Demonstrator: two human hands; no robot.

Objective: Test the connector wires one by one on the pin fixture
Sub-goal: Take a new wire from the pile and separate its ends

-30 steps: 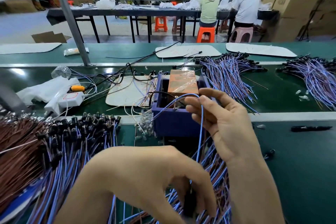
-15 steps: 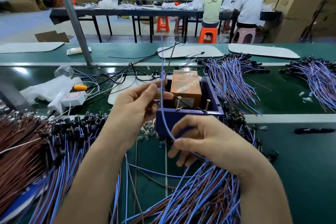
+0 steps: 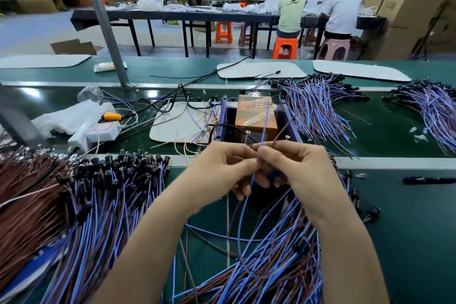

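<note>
My left hand (image 3: pixel 222 168) and my right hand (image 3: pixel 296 163) meet in front of the blue fixture box (image 3: pixel 223 118), which holds an orange block (image 3: pixel 255 116) and two upright metal pins (image 3: pixel 287 137). Both hands pinch one connector wire: its blue lead (image 3: pixel 264 121) sticks up over the block and its brown lead (image 3: pixel 283 129) slants up toward the right pin. The blue lead trails down between my hands into a wire pile (image 3: pixel 271 266) under my right forearm. Whether a lead touches a pin, I cannot tell.
A big heap of brown and blue wires with black connectors (image 3: pixel 86 192) lies at the left. More wire bundles (image 3: pixel 318 103) lie behind the box to the right. A white power strip (image 3: pixel 98 131), a black pen (image 3: pixel 429 180) and white mats rest on the green belt. Two people sit far behind.
My hands came together in front of the box, both now pinching the wire. The blue lead that stood high over the box is lower, and a brown lead points at the right pin.
</note>
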